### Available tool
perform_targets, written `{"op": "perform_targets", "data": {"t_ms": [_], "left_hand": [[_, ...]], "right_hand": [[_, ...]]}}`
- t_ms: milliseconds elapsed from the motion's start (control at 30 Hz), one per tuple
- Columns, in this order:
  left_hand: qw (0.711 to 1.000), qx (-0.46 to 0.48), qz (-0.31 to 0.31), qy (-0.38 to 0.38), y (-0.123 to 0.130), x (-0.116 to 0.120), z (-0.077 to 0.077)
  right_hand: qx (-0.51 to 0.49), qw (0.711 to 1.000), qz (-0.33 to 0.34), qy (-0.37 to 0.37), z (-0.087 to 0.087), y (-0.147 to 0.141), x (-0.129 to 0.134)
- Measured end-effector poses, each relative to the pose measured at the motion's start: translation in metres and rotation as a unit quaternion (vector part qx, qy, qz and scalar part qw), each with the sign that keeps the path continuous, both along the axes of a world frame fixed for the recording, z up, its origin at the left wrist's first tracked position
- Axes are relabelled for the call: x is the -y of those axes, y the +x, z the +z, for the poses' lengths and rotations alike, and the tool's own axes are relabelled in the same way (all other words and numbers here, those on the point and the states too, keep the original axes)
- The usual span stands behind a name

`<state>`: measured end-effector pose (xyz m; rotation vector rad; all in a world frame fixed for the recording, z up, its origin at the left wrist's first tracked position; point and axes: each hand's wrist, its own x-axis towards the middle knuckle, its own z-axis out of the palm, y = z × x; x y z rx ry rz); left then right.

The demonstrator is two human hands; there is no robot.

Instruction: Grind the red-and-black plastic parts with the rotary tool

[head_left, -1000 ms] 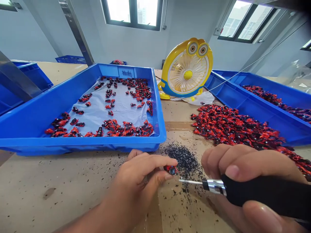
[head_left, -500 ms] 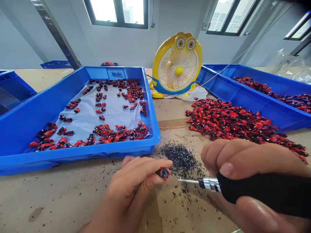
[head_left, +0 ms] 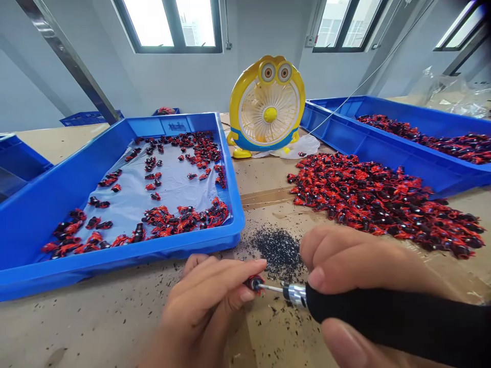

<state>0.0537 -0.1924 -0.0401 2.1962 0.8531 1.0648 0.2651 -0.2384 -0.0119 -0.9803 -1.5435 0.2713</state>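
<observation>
My left hand (head_left: 215, 296) pinches a small black-and-red cylindrical part (head_left: 254, 282) between thumb and fingers, its round open end facing right. My right hand (head_left: 353, 271) is wrapped around the thick black grip of a pen-shaped rotary tool (head_left: 368, 312) with a silver collar. The tool's thin metal bit (head_left: 271, 289) points left and its tip meets the part's open end; how deep it sits I cannot tell. Beneath and behind the hands, a patch of black shavings (head_left: 278, 250) covers the table.
A blue tray (head_left: 233, 232) at left holds scattered black-and-red parts on a white sheet. On the right lies a large heap of such parts (head_left: 368, 194), before another blue bin (head_left: 387, 153). A yellow fan (head_left: 270, 114) stands at the back.
The rotary tool has moved left, closing the gap, so its bit now reaches the part's open end. My left hand keeps its pinch. The view has shifted slightly.
</observation>
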Motion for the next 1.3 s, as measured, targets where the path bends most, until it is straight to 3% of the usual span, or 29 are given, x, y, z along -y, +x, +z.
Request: {"op": "perform_targets", "data": {"t_ms": [100, 200, 267, 500, 767, 1033, 1300], "left_hand": [[1.0, -0.004, 0.0, 0.006, 0.0, 0.0, 0.0], [1.0, -0.009, 0.004, 0.01, 0.0, 0.001, 0.003], [1.0, -0.019, 0.006, 0.005, 0.0, 0.003, 0.007], [0.999, -0.034, 0.014, -0.007, 0.002, 0.004, 0.015], [0.999, -0.04, 0.011, 0.004, 0.002, 0.0, 0.01], [0.999, -0.029, 0.006, 0.016, 0.004, 0.0, 0.017], [1.0, -0.016, 0.017, 0.012, 0.005, 0.0, 0.016]], "right_hand": [[-0.018, 1.0, -0.014, -0.004, -0.004, 0.001, -0.004], [-0.005, 0.997, 0.072, 0.011, -0.001, 0.009, -0.012], [0.009, 0.996, 0.093, 0.012, 0.004, 0.014, -0.018], [0.028, 0.998, 0.055, 0.009, 0.017, 0.009, -0.027], [0.027, 0.996, 0.09, -0.005, 0.01, 0.016, -0.017], [0.022, 0.998, 0.051, 0.007, 0.019, 0.009, -0.028], [0.048, 0.995, 0.083, 0.022, 0.013, 0.012, -0.027]]}}
